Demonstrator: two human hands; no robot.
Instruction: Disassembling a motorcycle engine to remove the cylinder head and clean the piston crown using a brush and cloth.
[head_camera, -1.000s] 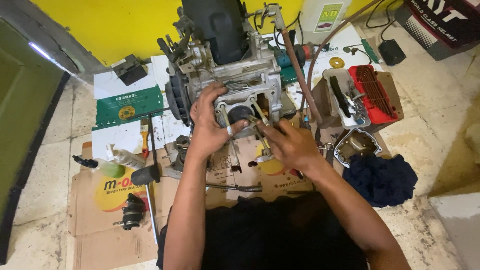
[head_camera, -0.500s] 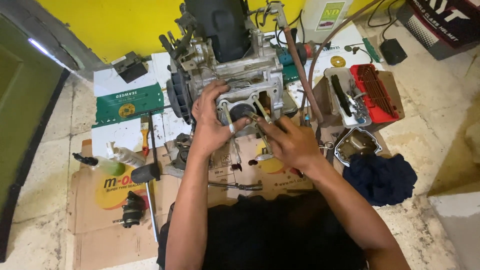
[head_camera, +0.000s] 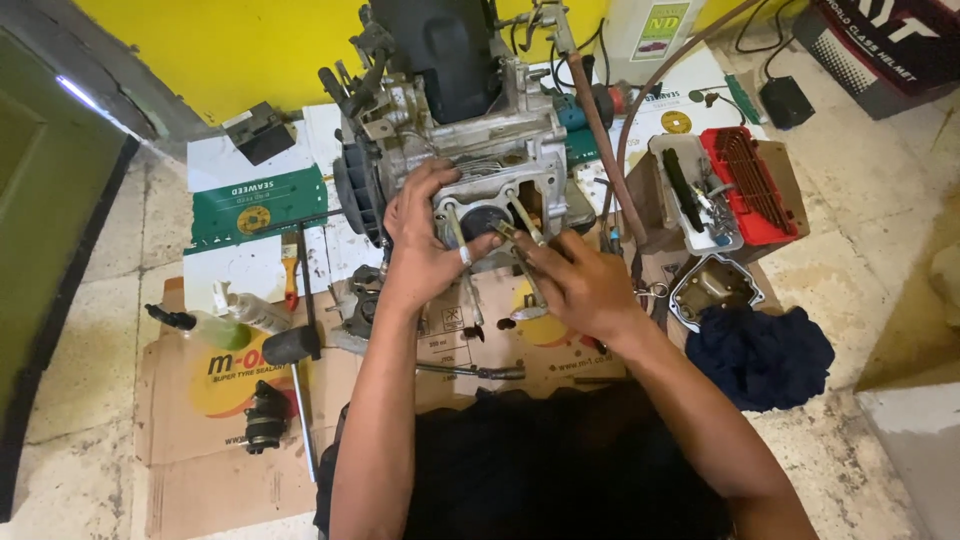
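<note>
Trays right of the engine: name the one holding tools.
The white tray, nearer the engine block: a dark-handled tool and metal bits lie in it. The red tray beside it shows only ribs.

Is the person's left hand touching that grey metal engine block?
Touching. The head view shows the left hand lying on the grey metal engine block, its fingers curled over the casing's front edge.

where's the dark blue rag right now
In the head view the dark blue rag lies crumpled on the floor at the right, just past the right forearm, below the metal engine cover and the red tray.
</note>
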